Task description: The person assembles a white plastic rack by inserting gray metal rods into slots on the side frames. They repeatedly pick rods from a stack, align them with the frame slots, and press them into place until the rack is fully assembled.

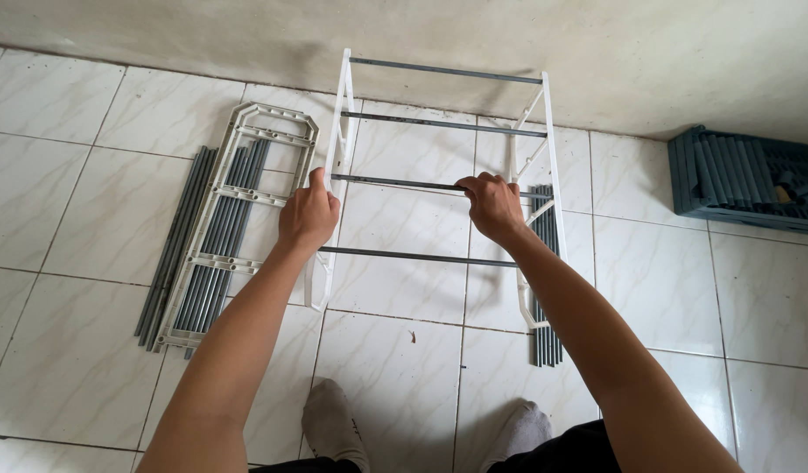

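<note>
Rack frame (439, 175), upright on floor: left hand (306, 217) and right hand (491, 206) each grip closed on one grey rod (395, 184), steadying it; spare rods (213, 236) left of frame.

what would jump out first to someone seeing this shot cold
In the middle stands a half-built rack of two white plastic side frames joined by grey metal rods. The left hand grips the left frame at the third rod, and the right hand is closed round that rod near the right frame. To the left, a spare beige plastic frame lies flat on the white tiled floor over a bundle of loose grey tubes; a blue-grey plastic crate sits far right.
</note>
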